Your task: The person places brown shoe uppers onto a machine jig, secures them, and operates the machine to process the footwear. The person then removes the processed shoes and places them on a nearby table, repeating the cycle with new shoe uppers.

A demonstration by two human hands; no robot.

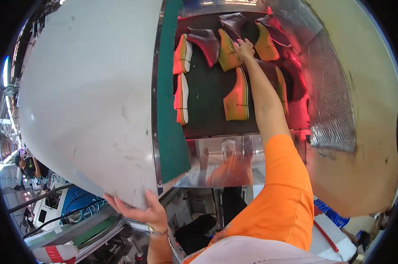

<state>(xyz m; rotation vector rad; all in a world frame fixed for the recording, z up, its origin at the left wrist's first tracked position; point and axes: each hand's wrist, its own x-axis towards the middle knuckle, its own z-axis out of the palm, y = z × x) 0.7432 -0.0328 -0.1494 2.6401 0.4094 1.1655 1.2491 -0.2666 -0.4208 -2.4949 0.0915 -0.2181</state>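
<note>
My right hand [245,49] reaches far into the machine opening. Its bent fingers touch down between a yellow-green wedge sole [228,53] and the tip of a dark shoe upper [232,23]; what they grip I cannot make out. Below it another wedge sole [237,99] lies on the dark conveyor belt [203,97]. A maroon upper [206,44] rests left of the hand, and a further wedge sole [265,44] is right of it. With thumb and fingers spread, my left hand [139,212] rests against the lower rim of the large light-grey cover [93,97].
Two white-edged soles [182,97] line the belt's left side, lit red. A green strip [170,101] borders the opening; a shiny metal plate [227,160] fronts it. Silvery insulating sheet [331,97] hangs at the right. A person [31,167] is far left, near a blue-and-white machine [67,204].
</note>
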